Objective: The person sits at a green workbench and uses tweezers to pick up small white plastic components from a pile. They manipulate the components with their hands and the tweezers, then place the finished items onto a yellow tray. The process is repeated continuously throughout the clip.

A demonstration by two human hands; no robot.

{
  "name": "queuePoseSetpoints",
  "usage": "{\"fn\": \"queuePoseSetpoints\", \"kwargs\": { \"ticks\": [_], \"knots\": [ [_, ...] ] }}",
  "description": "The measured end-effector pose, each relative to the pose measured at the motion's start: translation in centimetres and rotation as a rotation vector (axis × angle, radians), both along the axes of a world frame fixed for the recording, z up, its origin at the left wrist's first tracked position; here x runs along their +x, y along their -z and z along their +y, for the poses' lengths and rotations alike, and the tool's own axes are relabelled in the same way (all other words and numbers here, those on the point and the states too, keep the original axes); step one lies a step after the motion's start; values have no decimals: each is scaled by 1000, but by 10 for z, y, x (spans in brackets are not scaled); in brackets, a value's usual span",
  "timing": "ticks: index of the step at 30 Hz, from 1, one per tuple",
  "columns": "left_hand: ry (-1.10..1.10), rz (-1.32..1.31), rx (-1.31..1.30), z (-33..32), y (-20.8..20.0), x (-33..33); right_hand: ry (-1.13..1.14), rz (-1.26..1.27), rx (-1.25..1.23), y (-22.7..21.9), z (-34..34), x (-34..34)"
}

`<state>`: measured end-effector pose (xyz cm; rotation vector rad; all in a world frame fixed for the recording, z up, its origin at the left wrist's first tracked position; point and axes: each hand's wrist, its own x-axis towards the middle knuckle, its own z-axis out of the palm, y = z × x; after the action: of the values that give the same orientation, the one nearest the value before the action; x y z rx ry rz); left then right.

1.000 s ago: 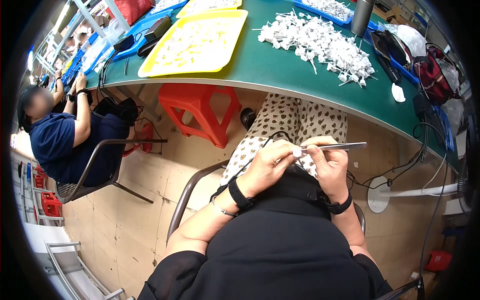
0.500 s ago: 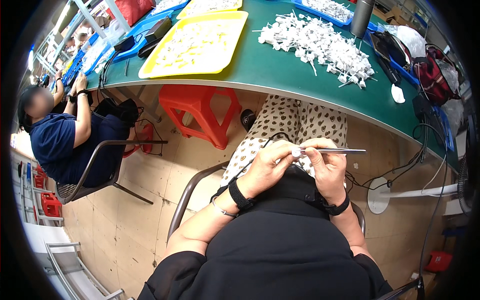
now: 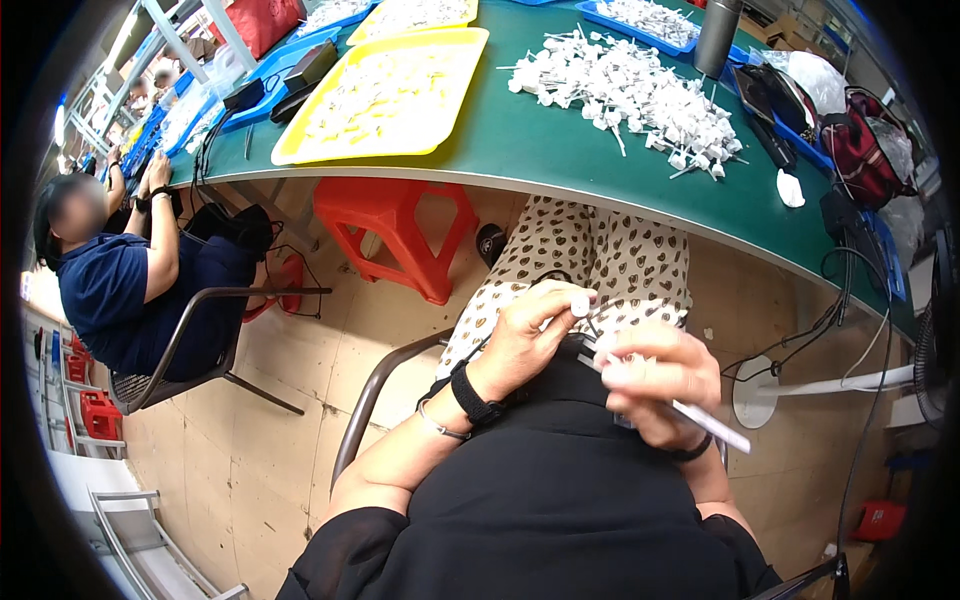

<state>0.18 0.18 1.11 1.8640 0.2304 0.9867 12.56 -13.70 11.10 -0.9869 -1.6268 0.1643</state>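
Above my lap, my left hand (image 3: 530, 335) pinches a small white plastic part (image 3: 580, 305) between thumb and fingertips. My right hand (image 3: 660, 378), smeared by motion, grips a pair of metal tweezers (image 3: 722, 430). The two prongs point toward the left hand, and the back end sticks out to the lower right. A gap separates the tweezers from the white part. Across the green table (image 3: 530, 150) lies a heap of white plastic pieces (image 3: 635, 95) with thin stems, beyond both hands. To its left is a yellow tray (image 3: 455, 100) holding many small pale pieces.
A red stool (image 3: 385, 225) is under the table's left part. A dark cylindrical bottle (image 3: 718, 40) stands behind the heap. At right are cables, a maroon bag (image 3: 865, 150) and a fan's white base (image 3: 757, 392). A co-worker (image 3: 125, 270) sits on the left.
My right hand has moved away from the white part, down and to the right, tilting the tweezers from level to slanted. My left hand still holds the part in nearly the same place.
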Motion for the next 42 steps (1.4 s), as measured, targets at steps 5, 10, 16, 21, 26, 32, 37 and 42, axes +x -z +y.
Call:
{"fn": "queuePoseSetpoints", "kwargs": {
  "ticks": [5,10,16,21,26,32,37,42],
  "knots": [
    [-67,21,15,3,1,0,-301,-172,282,-42,-3,-17],
    [-73,60,45,4,4,-2,-245,31,670,-40,6,-50],
    [-52,64,-82,2,10,-4,-170,111,460,-51,-15,-54],
    [-57,80,-2,1,-1,-2,-189,130,477,-52,-26,-52],
    [-157,62,201,1,-1,-4,-375,241,444,-49,-24,-53],
    [-174,59,159,-1,-2,-5,-601,124,344,-43,-22,-34],
    [-171,38,169,1,-5,-2,-67,370,627,-37,-21,-85],
    [-177,-2,147,1,-3,-3,-256,174,418,-49,-37,-46]
  ]
}}
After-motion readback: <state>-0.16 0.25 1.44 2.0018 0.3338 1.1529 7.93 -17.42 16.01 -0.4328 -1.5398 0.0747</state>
